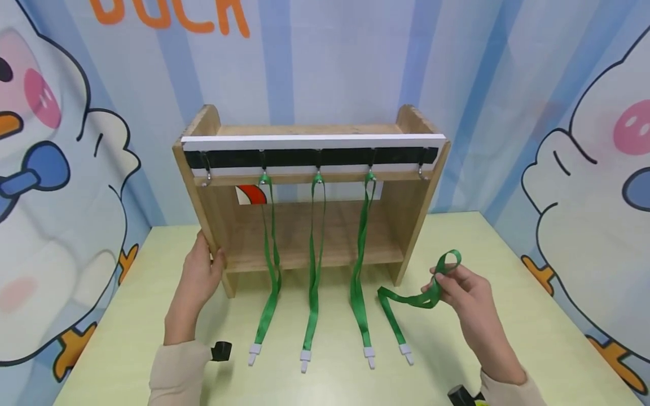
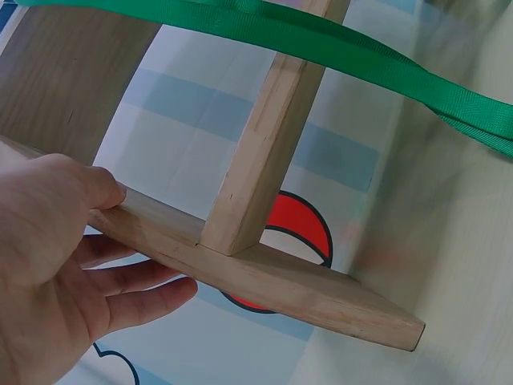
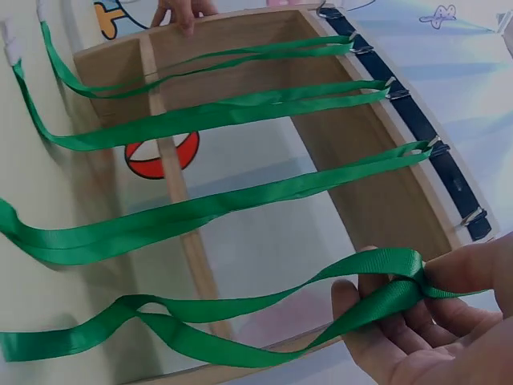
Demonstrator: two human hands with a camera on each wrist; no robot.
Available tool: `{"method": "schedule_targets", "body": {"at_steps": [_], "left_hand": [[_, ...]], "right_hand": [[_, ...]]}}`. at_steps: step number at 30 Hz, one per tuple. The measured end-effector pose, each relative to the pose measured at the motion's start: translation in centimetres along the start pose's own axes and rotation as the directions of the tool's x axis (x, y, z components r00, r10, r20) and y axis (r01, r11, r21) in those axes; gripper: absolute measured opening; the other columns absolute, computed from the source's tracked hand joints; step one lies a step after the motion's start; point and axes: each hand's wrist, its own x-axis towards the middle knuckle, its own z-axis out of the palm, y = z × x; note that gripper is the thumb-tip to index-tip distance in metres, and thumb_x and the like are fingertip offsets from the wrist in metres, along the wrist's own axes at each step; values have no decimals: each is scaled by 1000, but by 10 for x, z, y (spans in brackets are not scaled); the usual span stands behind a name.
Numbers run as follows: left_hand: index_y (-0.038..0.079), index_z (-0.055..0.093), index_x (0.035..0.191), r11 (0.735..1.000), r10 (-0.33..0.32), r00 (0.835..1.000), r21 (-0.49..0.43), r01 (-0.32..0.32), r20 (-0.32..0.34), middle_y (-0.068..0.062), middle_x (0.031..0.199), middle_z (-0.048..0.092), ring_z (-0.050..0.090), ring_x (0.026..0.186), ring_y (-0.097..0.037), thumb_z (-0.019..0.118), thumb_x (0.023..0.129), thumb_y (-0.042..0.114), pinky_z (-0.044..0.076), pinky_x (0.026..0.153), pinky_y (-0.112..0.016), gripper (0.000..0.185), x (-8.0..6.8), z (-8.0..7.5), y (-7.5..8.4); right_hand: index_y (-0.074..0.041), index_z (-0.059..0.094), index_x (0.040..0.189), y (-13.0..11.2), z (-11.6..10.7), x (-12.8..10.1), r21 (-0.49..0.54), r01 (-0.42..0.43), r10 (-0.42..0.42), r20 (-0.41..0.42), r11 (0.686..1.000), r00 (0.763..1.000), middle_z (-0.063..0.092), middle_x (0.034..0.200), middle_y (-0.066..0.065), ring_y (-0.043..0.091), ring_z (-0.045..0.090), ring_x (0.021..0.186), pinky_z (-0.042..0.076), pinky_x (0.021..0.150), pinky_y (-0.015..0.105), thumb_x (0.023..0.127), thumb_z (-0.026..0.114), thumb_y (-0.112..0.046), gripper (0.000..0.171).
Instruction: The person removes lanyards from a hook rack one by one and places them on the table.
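Observation:
My left hand [image 1: 202, 270] grips the left side panel of a wooden rack [image 1: 315, 265], thumb on its front edge; the left wrist view shows the fingers around that board. My right hand [image 1: 469, 293] pinches a green lanyard [image 3: 224, 309] near its top, where a small loop stands up above the fingers. The lanyard's white clip [image 1: 405, 352] lies on the table. Three more green lanyards hang from hooks on the rack's front bar: a left one [image 1: 271, 265], a middle one [image 1: 314, 270] and a right one [image 1: 359, 270], their clips resting on the table.
Across the rack's top runs a white and black hook strip [image 1: 345, 157]. Its leftmost hook [image 1: 206, 172] and rightmost hook [image 1: 421, 169] carry nothing. The rack stands on a pale yellow table [image 1: 244, 389], before a blue striped backdrop [image 1: 335, 62] with cartoon ducks.

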Motion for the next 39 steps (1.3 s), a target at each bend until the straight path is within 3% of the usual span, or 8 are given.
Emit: {"method": "schedule_targets", "body": {"at_steps": [7, 13, 21, 25, 33, 36, 39], "left_hand": [[-8, 18, 154, 1000, -23, 1000, 11, 23, 9, -37, 143, 40, 51, 124, -52, 46, 104, 3, 54, 90, -62, 58, 2, -2, 3], [-5, 14, 156, 999, -37, 999, 10, 37, 24, -36, 148, 36, 47, 129, -54, 46, 105, 2, 53, 91, -63, 61, 5, 0, 3], [-5, 14, 156, 999, -34, 999, 6, 34, 21, -35, 149, 35, 45, 130, -53, 46, 105, 3, 51, 94, -64, 61, 6, 0, 4], [-5, 14, 156, 999, -43, 999, 9, 43, 21, -36, 148, 36, 45, 130, -54, 46, 105, 3, 51, 94, -64, 61, 4, 0, 4], [-7, 14, 155, 999, -35, 999, 2, 35, 21, -37, 146, 37, 47, 128, -53, 45, 105, 2, 52, 92, -64, 59, -1, 0, 1], [-7, 14, 155, 1000, -31, 999, 5, 31, 20, -36, 146, 37, 48, 127, -53, 45, 105, 2, 53, 91, -64, 60, -2, 1, 0], [-6, 14, 156, 1000, -25, 1000, 3, 25, 17, -37, 145, 37, 48, 127, -54, 45, 105, 2, 53, 91, -64, 60, -2, 2, 1]], "right_hand": [[10, 59, 111, 9, -2, -3, -4, -88, 88, 65, 996, 994, 59, 87, 11, 20, 70, 74, 62, 77, 35, 105, 48, -3, 18], [13, 57, 114, 20, 2, 0, -64, -152, 160, 125, 986, 979, 58, 84, 10, 21, 67, 70, 61, 74, 39, 106, 45, -4, 22], [17, 54, 116, 39, 7, 12, -151, -194, 224, 219, 969, 950, 54, 81, 10, 17, 60, 62, 60, 63, 33, 106, 43, -3, 25], [18, 54, 119, 55, 13, 16, -164, -236, 268, 212, 958, 940, 55, 83, 12, 18, 58, 63, 59, 61, 31, 105, 43, -2, 27], [17, 55, 116, 89, 32, 15, -131, -337, 352, 114, 932, 929, 61, 84, 14, 20, 62, 67, 59, 59, 29, 103, 45, 4, 21], [17, 57, 116, 96, 37, 13, -176, -327, 344, 76, 928, 936, 65, 85, 16, 21, 66, 67, 60, 58, 30, 101, 46, 7, 21], [17, 59, 115, 99, 39, 12, -278, -261, 285, 50, 924, 957, 69, 83, 15, 22, 67, 68, 59, 58, 29, 99, 49, 8, 21]]}}
